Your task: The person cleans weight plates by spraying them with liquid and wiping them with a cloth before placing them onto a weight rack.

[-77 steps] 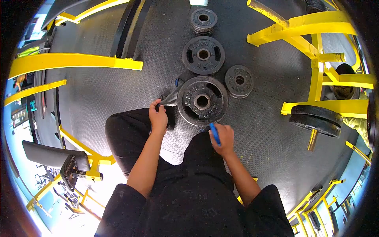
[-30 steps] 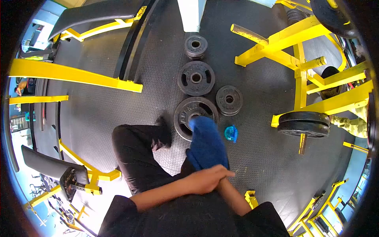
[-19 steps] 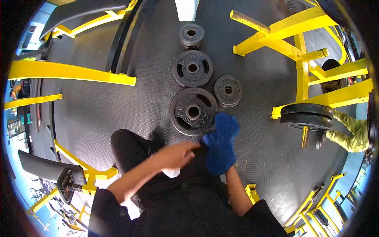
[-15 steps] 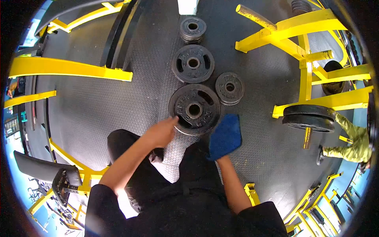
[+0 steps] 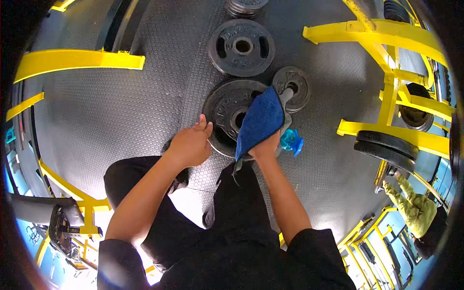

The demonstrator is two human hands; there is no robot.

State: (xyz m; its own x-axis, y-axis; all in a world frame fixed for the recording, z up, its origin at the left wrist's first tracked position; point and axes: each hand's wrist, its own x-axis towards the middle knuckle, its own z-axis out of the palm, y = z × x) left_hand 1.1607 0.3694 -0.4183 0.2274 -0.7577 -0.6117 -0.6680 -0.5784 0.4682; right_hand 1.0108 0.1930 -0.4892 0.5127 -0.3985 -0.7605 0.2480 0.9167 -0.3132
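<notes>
A large black weight plate lies on the floor before my knees. My left hand is at its near left rim, fingers curled in, thumb and forefinger right at the edge. My right hand holds a blue cloth with a grey underside, draped over the plate's right half and covering part of its centre hole. The cloth hides most of those fingers. Just right of that hand shows a translucent blue bottle-like object, partly hidden. A smaller weight plate lies beyond the cloth.
Farther ahead lie another weight plate and a stack of small plates. Yellow frames stand left and right, the right one bearing black plates. A person in yellow-green clothing is at far right.
My right hand has brought the cloth left and forward over the large plate. The blue bottle-like object now shows beside it. The view has shifted; my left hand stays by the rim.
</notes>
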